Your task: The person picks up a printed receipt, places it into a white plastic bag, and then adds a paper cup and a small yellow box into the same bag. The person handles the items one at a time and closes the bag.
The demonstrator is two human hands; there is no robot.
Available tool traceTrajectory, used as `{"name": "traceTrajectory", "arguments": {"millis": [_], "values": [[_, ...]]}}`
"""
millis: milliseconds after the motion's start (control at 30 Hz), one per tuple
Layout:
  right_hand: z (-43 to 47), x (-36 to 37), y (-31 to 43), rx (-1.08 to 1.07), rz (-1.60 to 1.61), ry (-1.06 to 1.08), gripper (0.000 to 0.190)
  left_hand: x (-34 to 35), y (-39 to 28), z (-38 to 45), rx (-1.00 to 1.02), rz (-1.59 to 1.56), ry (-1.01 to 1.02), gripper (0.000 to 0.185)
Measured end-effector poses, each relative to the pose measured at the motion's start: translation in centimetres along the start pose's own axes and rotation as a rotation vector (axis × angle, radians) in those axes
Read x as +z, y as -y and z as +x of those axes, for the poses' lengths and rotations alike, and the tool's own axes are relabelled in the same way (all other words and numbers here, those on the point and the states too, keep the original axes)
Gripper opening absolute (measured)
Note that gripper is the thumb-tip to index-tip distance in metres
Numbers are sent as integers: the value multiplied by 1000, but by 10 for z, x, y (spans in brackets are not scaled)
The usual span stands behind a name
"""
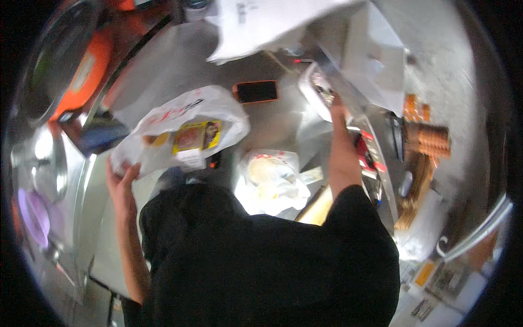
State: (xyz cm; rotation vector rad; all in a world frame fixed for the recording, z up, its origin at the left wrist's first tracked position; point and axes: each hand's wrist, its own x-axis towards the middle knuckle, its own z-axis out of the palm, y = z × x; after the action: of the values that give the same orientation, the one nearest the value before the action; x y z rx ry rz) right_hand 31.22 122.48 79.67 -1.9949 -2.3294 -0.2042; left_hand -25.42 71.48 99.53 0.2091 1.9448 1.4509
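Observation:
My left hand [124, 173] pinches the edge of a white plastic bag [184, 106] that bears writing. Inside the bag's open mouth shows a yellow-edged package [196, 137] with a white paper slip [191, 157] hanging below it. My right hand [338, 107] reaches out to the near side of a white container [316, 90] with small dark and pale items in it; the fingers are blurred, and whether they grip it cannot be told. A phone in an orange case [256, 91] lies on the metal counter between the two. Nearer to me sits another white plastic bag [271, 175] with pale round contents.
White sheets or bags [265, 24] stand at the far side. On the left are an orange object [83, 81] and a purple bowl-like thing [34, 216]. Copper-coloured ribbed items [433, 140] stand beyond the counter's right edge, above brown folded material [414, 204].

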Motion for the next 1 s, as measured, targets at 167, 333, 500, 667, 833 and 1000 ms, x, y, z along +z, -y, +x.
{"name": "traceTrajectory", "arguments": {"millis": [167,333,500,667,833,1000], "values": [[-3,-31,-1,0,115,5,44,-4,-1,-1,3,-27,78,41],[-12,-30,-2,-122,110,37,44,-4,-2,-2,30,-46,155,41],[-11,14,-7,-276,-120,-125,58,2,-2,2,-8,-51,117,42],[-16,-22,14,-277,-86,-53,53,-1,-12,2,12,-92,102,40],[-52,-121,102,96,-58,180,34,0,-12,7,2,-86,118,35],[-155,-232,237,-428,790,8,50,-1,-5,7,13,-208,194,29]]}}
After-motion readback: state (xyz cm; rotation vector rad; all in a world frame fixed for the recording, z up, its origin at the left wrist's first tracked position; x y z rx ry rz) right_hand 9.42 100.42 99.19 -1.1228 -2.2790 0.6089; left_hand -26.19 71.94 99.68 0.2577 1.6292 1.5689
